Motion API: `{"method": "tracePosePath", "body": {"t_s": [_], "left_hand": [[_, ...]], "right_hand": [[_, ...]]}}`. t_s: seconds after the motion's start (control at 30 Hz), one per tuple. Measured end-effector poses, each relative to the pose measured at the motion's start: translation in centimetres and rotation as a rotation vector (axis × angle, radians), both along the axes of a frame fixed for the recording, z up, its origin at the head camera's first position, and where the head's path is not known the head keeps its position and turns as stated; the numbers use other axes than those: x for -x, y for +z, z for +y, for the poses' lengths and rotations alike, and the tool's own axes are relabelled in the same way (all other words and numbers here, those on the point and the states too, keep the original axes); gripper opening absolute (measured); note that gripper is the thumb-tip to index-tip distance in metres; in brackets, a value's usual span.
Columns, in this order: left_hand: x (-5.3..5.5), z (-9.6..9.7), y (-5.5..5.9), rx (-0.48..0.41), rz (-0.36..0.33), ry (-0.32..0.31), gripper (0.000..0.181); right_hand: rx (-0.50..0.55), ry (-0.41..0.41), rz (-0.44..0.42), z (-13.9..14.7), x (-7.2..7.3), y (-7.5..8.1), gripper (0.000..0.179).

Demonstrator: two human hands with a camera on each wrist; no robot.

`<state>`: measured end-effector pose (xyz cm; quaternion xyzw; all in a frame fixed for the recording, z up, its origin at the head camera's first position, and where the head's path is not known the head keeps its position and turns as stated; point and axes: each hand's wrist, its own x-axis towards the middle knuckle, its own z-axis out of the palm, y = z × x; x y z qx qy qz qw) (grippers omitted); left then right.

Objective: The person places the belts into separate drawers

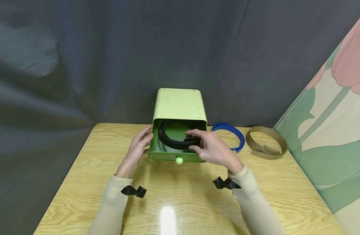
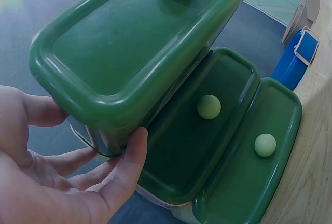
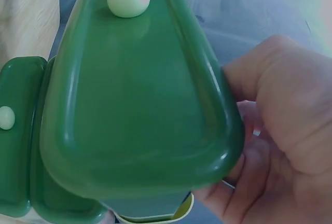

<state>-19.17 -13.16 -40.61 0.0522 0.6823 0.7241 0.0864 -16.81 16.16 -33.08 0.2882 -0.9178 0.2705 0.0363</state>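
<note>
- One drawer [image 1: 163,157] hanging out of that green cabinet [image 1: 180,104], so who's holding what?

- Right hand [image 1: 216,148] has the black belt [image 1: 172,142] pinched between thumb and fingers, around 4 o'clock on its coil, and the coil sits inside the drawer. Left hand [image 1: 136,150] isn't gripping; its fingers lie fairly straight against the drawer's side at 9 o'clock.

- Any tips for doing it neatly?

- Gentle pinch, loops kept together, since a coil like that probably wants to spring open. Keeping it below the rim should save snagging on the cabinet edge at 12 o'clock. Light pressure from the left would stop the drawer skewing.

- Brands?

- No readable writing on the cabinet, the knob [image 1: 179,160] at 6, the blue belt [image 1: 242,141] at 3 on the surface [image 1: 197,202] or the tan belt [image 1: 265,155] farther out. Black belt's hardware is too shadowed to tell.
</note>
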Motion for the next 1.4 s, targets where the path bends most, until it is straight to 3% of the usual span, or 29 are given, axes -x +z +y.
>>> {"method": "tracePosePath", "body": {"t_s": [0.4, 0.8, 1.07, 1.4], "left_hand": [[-0.1, 0.0, 0.0, -0.006, -0.005, 0.015, 0.058], [-0.2, -0.1, -0.1, 0.008, -0.001, -0.014, 0.061], [-0.2, -0.2, -0.1, 0.015, -0.012, -0.017, 0.061], [-0.1, -0.1, 0.3, 0.02, -0.007, -0.01, 0.059]], "right_hand": [[0.034, 0.055, -0.063, -0.1, 0.5, -0.1, 0.046], [0.115, 0.064, -0.129, -0.1, 1.0, -0.5, 0.044], [0.1, 0.084, -0.193, 0.0, 1.4, -0.4, 0.041], [0.093, 0.094, -0.212, 0.1, 2.4, -0.6, 0.033]]}}
